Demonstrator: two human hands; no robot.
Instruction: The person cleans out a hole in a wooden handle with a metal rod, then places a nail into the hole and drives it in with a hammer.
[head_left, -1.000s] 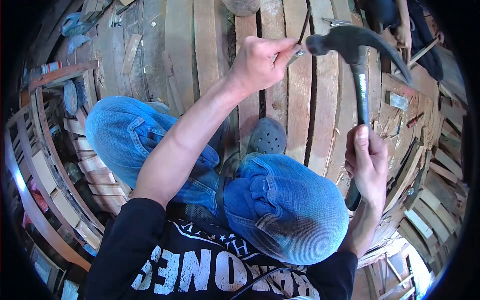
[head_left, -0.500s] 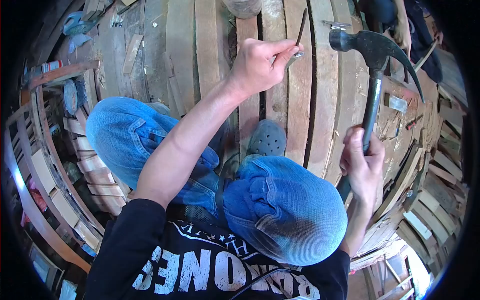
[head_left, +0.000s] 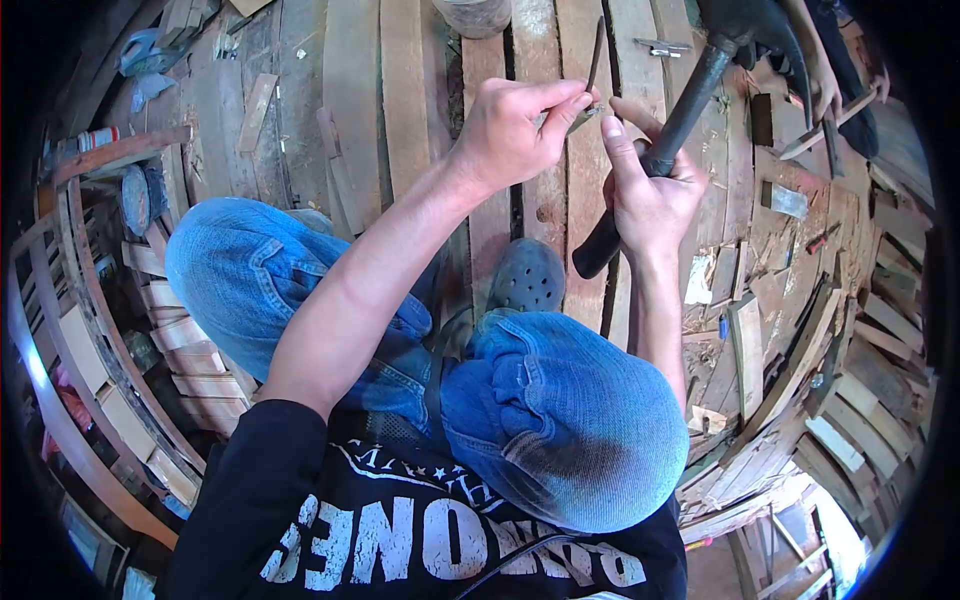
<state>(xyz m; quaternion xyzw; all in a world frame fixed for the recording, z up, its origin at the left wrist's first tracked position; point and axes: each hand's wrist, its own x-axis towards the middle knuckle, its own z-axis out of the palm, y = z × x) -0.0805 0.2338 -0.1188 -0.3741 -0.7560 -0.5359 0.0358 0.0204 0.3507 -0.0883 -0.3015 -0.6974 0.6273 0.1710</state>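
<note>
Between its thumb and forefinger, my left hand (head_left: 520, 130) pinches a thin dark metal rod (head_left: 597, 55) that points up and away. A small shiny piece shows at those fingertips, too small to make out. Close by on the right, my right hand (head_left: 655, 195) is wrapped round the dark handle of a claw hammer (head_left: 695, 100). Its head is at the top right, with the claw curving down, and the handle's end sticks out below my hand. My right fingertips are near the rod's lower end; whether they touch it cannot be told.
Wooden planks (head_left: 405, 90) form the floor. A bucket (head_left: 475, 15) stands at the top, beside a small metal piece (head_left: 662, 47). Another person's hand (head_left: 825, 90) is at upper right near a wooden stick (head_left: 830, 123). Wooden frames (head_left: 120, 150) and stacked offcuts line the left.
My right hand has moved left and up towards my left hand, with the hammer now slanting across it and its head higher. My left hand has barely moved.
</note>
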